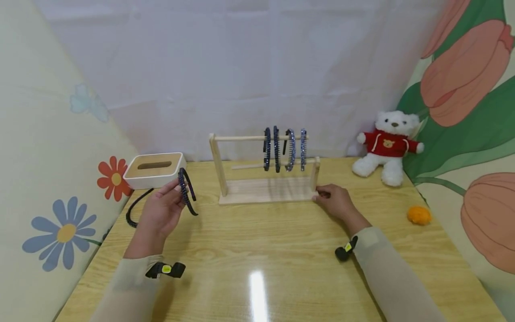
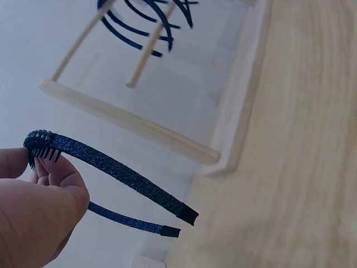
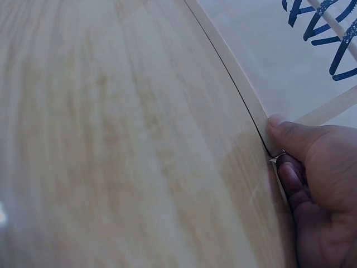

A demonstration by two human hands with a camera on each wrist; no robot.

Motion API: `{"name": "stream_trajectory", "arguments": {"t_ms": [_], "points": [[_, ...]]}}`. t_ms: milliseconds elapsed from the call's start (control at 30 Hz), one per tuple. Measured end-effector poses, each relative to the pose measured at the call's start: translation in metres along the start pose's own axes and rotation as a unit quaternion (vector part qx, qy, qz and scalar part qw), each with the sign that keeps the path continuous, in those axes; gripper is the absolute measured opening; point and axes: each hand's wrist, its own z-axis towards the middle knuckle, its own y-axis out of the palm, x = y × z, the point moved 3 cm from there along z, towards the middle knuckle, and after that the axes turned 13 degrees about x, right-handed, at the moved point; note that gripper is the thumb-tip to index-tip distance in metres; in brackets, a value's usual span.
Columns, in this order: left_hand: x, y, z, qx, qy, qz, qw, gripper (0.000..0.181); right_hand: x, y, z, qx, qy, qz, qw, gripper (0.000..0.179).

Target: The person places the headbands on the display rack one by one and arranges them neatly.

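My left hand [image 1: 162,211] pinches a dark glittery headband [image 1: 183,188] between thumb and fingers, left of a wooden headband rack [image 1: 249,191]. In the left wrist view the toothed headband [image 2: 114,169] is held near its top, and its two ends point toward the lower right. Several dark blue and silvery headbands [image 1: 267,152] hang on the rack's upper bar, toward the right. My right hand [image 1: 337,202] grips the front right corner of the rack's base. In the right wrist view the thumb of that right hand [image 3: 329,178] lies on the base edge, fingers curled by the corner.
Another dark headband [image 1: 131,210] lies on the table beside a white tissue box [image 1: 154,181] with a wooden lid. A white teddy bear [image 1: 389,143] in a red top sits at the back right. An orange fuzzy item [image 1: 419,215] lies near the right edge.
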Motion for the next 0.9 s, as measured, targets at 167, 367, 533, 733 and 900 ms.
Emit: {"name": "stream_trajectory", "arguments": {"t_ms": [167,367,533,733,900], "points": [[0.020,0.019,-0.005,-0.002,0.028,-0.042,0.9987,0.030,-0.001,-0.001,0.000,0.002,-0.001,0.000,1.0000,0.043],[0.050,0.048,-0.006,0.035,0.058,-0.088,0.9938,0.026,-0.001,-0.002,-0.001,0.006,-0.006,-0.001,1.0000,0.042],[0.076,0.077,-0.007,0.024,0.095,-0.145,0.9845,0.023,-0.002,-0.003,-0.001,0.003,-0.007,-0.004,1.0000,0.042],[0.102,0.110,-0.004,-0.010,0.119,-0.183,0.9757,0.023,-0.003,-0.002,-0.002,0.003,-0.005,-0.005,1.0000,0.042],[0.115,0.133,-0.001,-0.028,0.133,-0.166,0.9767,0.024,-0.004,-0.002,-0.002,0.001,-0.002,-0.004,1.0000,0.042]]}}
